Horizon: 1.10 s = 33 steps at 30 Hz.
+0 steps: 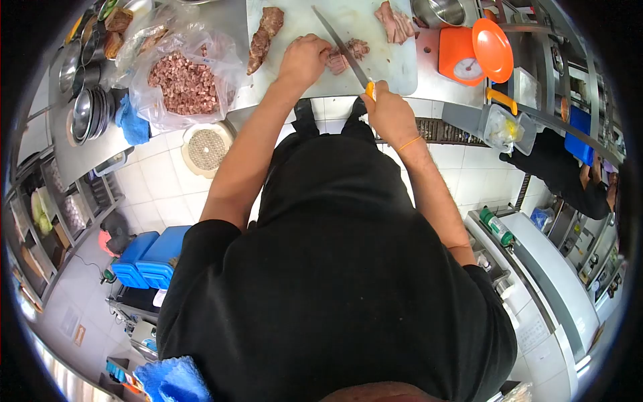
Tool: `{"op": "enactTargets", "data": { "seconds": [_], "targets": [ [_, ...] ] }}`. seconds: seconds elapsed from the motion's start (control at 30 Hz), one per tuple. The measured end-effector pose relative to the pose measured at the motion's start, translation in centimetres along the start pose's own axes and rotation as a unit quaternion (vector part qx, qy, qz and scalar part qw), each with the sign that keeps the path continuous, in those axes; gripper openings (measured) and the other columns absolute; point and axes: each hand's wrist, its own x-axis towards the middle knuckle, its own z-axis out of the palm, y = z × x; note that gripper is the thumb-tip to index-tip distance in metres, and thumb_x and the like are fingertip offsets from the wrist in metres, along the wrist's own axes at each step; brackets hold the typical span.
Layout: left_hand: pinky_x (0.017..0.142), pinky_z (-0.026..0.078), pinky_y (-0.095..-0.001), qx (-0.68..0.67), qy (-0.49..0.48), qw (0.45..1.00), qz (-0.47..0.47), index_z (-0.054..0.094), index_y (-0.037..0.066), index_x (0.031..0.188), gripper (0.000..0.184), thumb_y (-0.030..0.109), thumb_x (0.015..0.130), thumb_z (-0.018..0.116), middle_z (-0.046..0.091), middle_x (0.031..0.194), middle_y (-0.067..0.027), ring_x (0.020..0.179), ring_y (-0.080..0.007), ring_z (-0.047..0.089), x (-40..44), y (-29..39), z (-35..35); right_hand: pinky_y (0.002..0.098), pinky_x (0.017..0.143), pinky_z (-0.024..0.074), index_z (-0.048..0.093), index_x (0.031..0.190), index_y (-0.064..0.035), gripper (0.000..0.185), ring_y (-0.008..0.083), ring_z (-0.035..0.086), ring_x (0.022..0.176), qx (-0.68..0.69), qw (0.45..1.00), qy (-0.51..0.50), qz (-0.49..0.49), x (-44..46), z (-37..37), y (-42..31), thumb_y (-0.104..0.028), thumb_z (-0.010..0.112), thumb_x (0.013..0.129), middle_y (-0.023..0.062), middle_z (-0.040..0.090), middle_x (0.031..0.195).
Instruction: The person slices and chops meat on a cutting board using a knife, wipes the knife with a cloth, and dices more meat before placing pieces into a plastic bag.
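My right hand (390,115) is wrapped round the yellow handle of a long knife (343,49), its blade slanting up and left over the white cutting board (295,84). Against the blade's left side lies a piece of sliced meat (337,63), with small cut bits (358,48) on the other side. The curled fingers of my left hand (305,60) press on the left end of that meat. A long brown chunk of meat (265,39) rests at the board's left, and a sliced slab (395,23) at its upper right.
Left of the board is a plastic bag of diced meat (182,84); nearby are a blue cloth (132,121) and stacked metal bowls (87,114). On the right stand an orange scale (461,57) and a metal bowl (440,11). Another person (559,171) is at far right.
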Motion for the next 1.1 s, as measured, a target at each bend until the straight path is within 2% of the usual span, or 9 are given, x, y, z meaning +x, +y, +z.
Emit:
{"op": "enactTargets", "data": {
  "seconds": [0.33,0.43,0.63,0.83,0.93,1.1],
  "targets": [
    [0.092,0.057,-0.047,0.016,0.021,0.999,-0.041,0.077,0.009,0.11,0.02,0.016,0.092,0.072,0.074,0.107,-0.014,0.105,-0.0361,0.07,-0.9,0.9,-0.8,0.0559,0.071,0.0597,0.055,0.112,0.0026,0.037,0.0459,0.075,0.079,-0.035,0.999,-0.013,-0.004,-0.8,-1.1,-2.0,-0.033,0.062,0.104,0.0267,0.073,0.081],
    [0.092,0.057,-0.047,0.035,-0.004,0.999,-0.015,0.077,0.008,0.108,0.019,0.015,0.092,0.072,0.073,0.105,-0.0132,0.106,-0.036,0.07,-0.8,1.2,-0.3,0.0552,0.072,0.06,0.054,0.114,0.003,0.036,0.0454,0.075,0.08,-0.034,0.999,-0.027,0.003,-0.9,-1.3,-2.3,-0.032,0.061,0.105,0.0268,0.074,0.082],
    [0.092,0.057,-0.0478,0.021,0.026,0.999,0.007,0.075,0.007,0.105,0.017,0.012,0.09,0.071,0.072,0.104,-0.0131,0.105,-0.0367,0.069,-1.2,0.8,1.0,0.055,0.072,0.0595,0.051,0.116,0.0041,0.036,0.0462,0.075,0.081,-0.03,0.998,-0.046,0.01,-0.4,0.7,-1.7,-0.03,0.058,0.106,0.028,0.074,0.086],
    [0.094,0.056,-0.047,0.024,0.039,0.998,0.043,0.076,0.006,0.105,0.017,0.01,0.09,0.07,0.073,0.106,-0.0131,0.105,-0.0361,0.069,-1.3,0.2,1.4,0.0567,0.074,0.0586,0.052,0.118,0.0043,0.038,0.0472,0.074,0.083,0.0,1.0,-0.009,-0.003,3.7,3.9,-1.1,-0.031,0.059,0.106,0.0278,0.074,0.088],
    [0.095,0.056,-0.0463,0.033,0.034,0.998,0.034,0.077,0.006,0.106,0.018,0.011,0.09,0.071,0.074,0.107,-0.0132,0.105,-0.0359,0.069,-1.3,0.4,1.2,0.0572,0.075,0.0583,0.053,0.117,0.0041,0.039,0.0478,0.074,0.084,0.017,0.999,0.004,-0.029,5.7,3.3,-1.4,-0.032,0.06,0.105,0.0274,0.075,0.089],
    [0.095,0.056,-0.0463,0.003,0.023,1.0,0.004,0.077,0.006,0.105,0.017,0.013,0.09,0.072,0.074,0.107,-0.0128,0.105,-0.036,0.069,-2.1,0.8,-0.2,0.0566,0.075,0.0584,0.055,0.114,0.0035,0.037,0.0471,0.074,0.084,-0.008,1.0,-0.014,-0.024,3.5,-0.5,-2.3,-0.031,0.061,0.104,0.0275,0.075,0.089]
  ]
}}
